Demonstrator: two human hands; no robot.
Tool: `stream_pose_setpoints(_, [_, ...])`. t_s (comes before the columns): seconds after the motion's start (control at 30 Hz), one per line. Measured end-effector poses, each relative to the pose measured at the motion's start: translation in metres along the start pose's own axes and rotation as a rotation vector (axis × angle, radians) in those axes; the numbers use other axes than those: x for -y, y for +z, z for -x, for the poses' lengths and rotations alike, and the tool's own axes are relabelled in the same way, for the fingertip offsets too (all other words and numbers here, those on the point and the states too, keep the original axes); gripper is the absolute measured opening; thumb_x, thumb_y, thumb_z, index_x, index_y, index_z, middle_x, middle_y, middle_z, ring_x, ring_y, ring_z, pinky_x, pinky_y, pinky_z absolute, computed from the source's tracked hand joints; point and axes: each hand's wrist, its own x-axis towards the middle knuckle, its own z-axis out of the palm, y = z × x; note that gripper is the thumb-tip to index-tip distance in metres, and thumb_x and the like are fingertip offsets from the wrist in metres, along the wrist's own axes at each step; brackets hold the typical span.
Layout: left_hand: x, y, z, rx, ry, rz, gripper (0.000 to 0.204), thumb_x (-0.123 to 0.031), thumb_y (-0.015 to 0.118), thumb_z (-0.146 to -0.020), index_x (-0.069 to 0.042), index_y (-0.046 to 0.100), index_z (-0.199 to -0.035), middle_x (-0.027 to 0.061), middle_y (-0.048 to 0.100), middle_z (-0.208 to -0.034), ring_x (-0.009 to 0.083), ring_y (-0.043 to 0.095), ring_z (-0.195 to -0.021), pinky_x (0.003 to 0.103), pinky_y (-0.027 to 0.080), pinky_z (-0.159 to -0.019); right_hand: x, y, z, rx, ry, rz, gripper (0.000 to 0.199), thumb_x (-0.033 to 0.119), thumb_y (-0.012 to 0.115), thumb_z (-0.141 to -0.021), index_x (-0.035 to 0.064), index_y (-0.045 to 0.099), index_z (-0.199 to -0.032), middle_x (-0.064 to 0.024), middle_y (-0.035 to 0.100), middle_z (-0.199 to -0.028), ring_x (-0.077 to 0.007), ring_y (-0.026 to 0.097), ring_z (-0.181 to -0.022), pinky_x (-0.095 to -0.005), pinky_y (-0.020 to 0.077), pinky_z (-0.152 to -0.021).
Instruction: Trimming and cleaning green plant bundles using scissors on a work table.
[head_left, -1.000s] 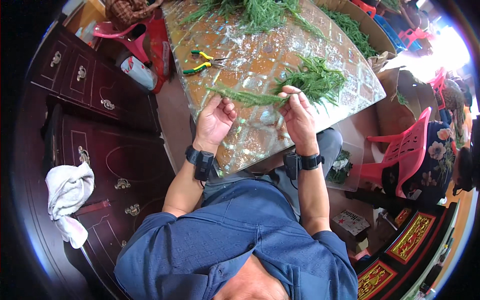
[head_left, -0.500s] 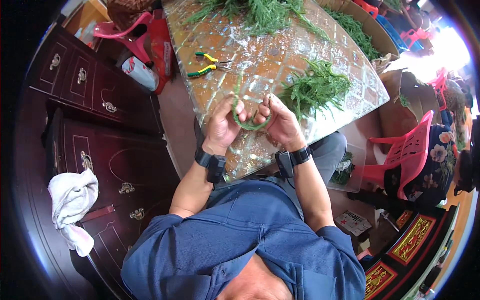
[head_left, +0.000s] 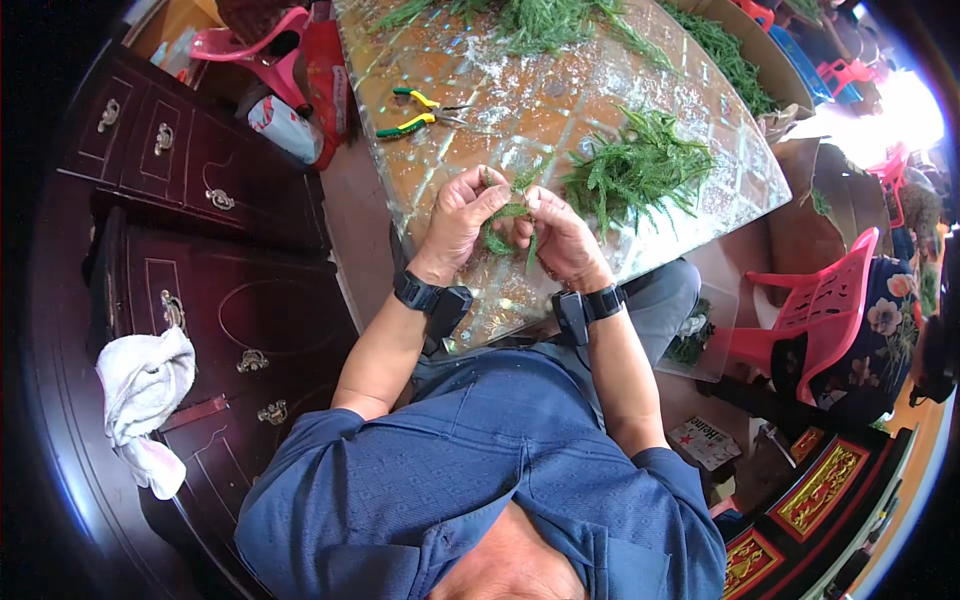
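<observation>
Over the near part of the table, my left hand [head_left: 463,218] and my right hand [head_left: 565,240] work close together, both pinching a thin green artificial pine sprig [head_left: 508,211]. The sprig is bent into a small loop, with ends sticking out above and below my fingers. My fingertips hide part of it. Just right of my right hand lies a loose heap of green sprigs [head_left: 640,172]. Farther off to the left, pliers [head_left: 418,124] with yellow and green handles rest slightly open on the table. Each wrist wears a black strap with a small black box.
The glossy tabletop [head_left: 425,175] carries white specks. More greenery [head_left: 540,22] covers its far end. A cardboard box [head_left: 775,50] of greenery stands at the far right. A pink plastic chair [head_left: 820,310] is on the right; a dark wooden cabinet [head_left: 200,265] with a draped cloth [head_left: 147,385] on the left.
The sprig hung as an open U between my hands; now it is drawn into a tighter loop with its ends crossing. My hands have come closer together, the left one turned inward.
</observation>
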Motion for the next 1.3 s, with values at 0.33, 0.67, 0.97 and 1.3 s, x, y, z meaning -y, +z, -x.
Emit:
stream_pose_setpoints(0.33, [-0.007,0.010,0.000,0.074,-0.003,-0.001,0.025,-0.014,0.069,-0.096,-0.004,0.056,-0.114,0.0003,0.066,-0.093,0.0070,0.062,-0.079,0.021,0.048,-0.068,0.007,-0.005,0.003,-0.093,-0.004,-0.004,0.009,0.013,0.060,-0.098,0.0062,0.062,-0.103,-0.0025,0.066,-0.089,-0.0107,0.062,-0.072,-0.0270,0.0537,-0.066])
stream_pose_setpoints(0.67, [-0.020,0.020,0.003,0.173,-0.078,0.030,0.030,-0.015,0.069,-0.095,-0.001,0.056,-0.117,0.0033,0.068,-0.092,0.0147,0.070,-0.078,0.025,0.053,-0.073,0.007,0.001,0.008,-0.188,-0.011,-0.003,0.008,0.015,0.059,-0.100,0.0072,0.060,-0.097,-0.0026,0.065,-0.085,-0.0124,0.060,-0.069,-0.0284,0.0517,-0.065])
stream_pose_setpoints(0.97, [-0.018,0.014,0.005,0.135,-0.082,-0.060,0.015,-0.016,0.071,-0.094,-0.004,0.062,-0.098,-0.0003,0.066,-0.081,0.0061,0.059,-0.071,0.021,0.047,-0.064,0.007,0.002,0.012,-0.062,0.065,0.112,0.012,0.018,0.062,-0.098,0.0054,0.061,-0.098,-0.0045,0.065,-0.085,-0.0120,0.060,-0.068,-0.0254,0.0482,-0.063])
stream_pose_setpoints(1.3, [0.011,0.002,0.006,0.058,0.059,-0.329,0.010,-0.011,0.069,-0.095,-0.003,0.063,-0.099,-0.0005,0.066,-0.086,0.0064,0.060,-0.074,0.021,0.049,-0.067,-0.005,0.007,0.008,-0.252,-0.074,0.361,0.027,0.033,0.066,-0.098,0.0072,0.062,-0.092,0.0010,0.059,-0.071,-0.0068,0.055,-0.062,-0.0218,0.0414,-0.053])
